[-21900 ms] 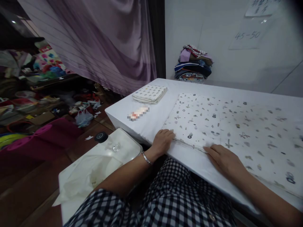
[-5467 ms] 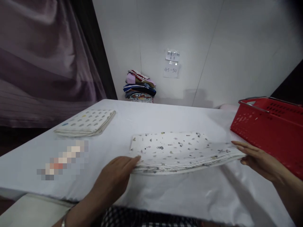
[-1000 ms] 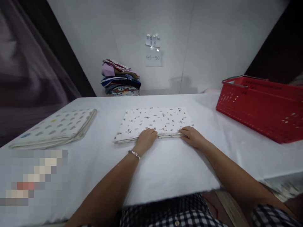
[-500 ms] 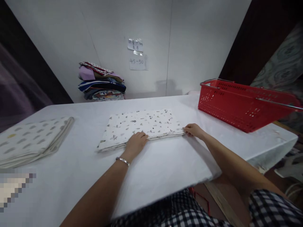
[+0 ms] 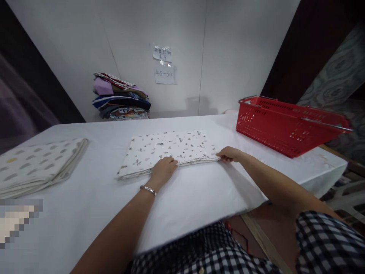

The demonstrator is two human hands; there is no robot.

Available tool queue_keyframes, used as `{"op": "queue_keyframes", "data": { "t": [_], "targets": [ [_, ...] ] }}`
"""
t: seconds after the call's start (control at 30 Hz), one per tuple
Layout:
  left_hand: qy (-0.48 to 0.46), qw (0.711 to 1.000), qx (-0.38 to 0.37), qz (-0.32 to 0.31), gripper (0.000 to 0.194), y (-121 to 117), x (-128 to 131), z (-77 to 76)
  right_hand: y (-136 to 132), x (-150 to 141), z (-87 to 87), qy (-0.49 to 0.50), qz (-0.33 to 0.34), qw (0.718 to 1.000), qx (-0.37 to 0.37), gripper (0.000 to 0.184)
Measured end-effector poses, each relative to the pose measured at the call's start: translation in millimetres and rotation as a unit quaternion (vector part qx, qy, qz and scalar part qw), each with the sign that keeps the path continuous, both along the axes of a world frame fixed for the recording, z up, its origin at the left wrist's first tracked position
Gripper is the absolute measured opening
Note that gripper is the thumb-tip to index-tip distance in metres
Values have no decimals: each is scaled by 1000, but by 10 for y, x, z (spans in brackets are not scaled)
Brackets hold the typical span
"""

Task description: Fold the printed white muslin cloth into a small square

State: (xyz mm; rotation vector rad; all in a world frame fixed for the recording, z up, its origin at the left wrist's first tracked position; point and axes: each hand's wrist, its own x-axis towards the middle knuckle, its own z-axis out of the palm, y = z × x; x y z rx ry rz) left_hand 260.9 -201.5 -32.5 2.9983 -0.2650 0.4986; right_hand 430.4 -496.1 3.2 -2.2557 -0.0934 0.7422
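On white tbl [image 5: 97, 213], L hand [image 5: 164, 171] loosely open on folded cloth [image 5: 171, 150], R hand [image 5: 229, 154] pinching its corner.

folded printed cloth [image 5: 171, 150] | white, small motifs | flat on table [image 5: 196, 190]

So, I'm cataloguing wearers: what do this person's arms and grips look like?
Left grip and right grip: ungloved. A silver-coloured bracelet circles the left wrist; none shows on the right. A black-and-white checked sleeve shows on the right arm.
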Motion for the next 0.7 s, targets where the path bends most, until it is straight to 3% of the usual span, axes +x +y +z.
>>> {"op": "queue_keyframes", "data": {
  "t": [0.23,0.4,0.43,0.57,0.7],
  "targets": [
    [13,1000,11,5,20,-5,-1,9,9,-80,-13,7,3,998,-65,33],
    [29,1000,10,6,17,-39,-92,30,81,-185,15,-28,60,995,-68,36],
    [25,1000,13,4,18,-40,-106,27,83,-179,-3,-34,75,995,-59,33],
    [10,999,19,30,17,-24,-126,-11,24,-33,-120,-8,1,999,38,18],
    [17,999,13,27,16,-37,-114,-65,-150,173,-205,9,-74,986,151,9]
  ]
}}
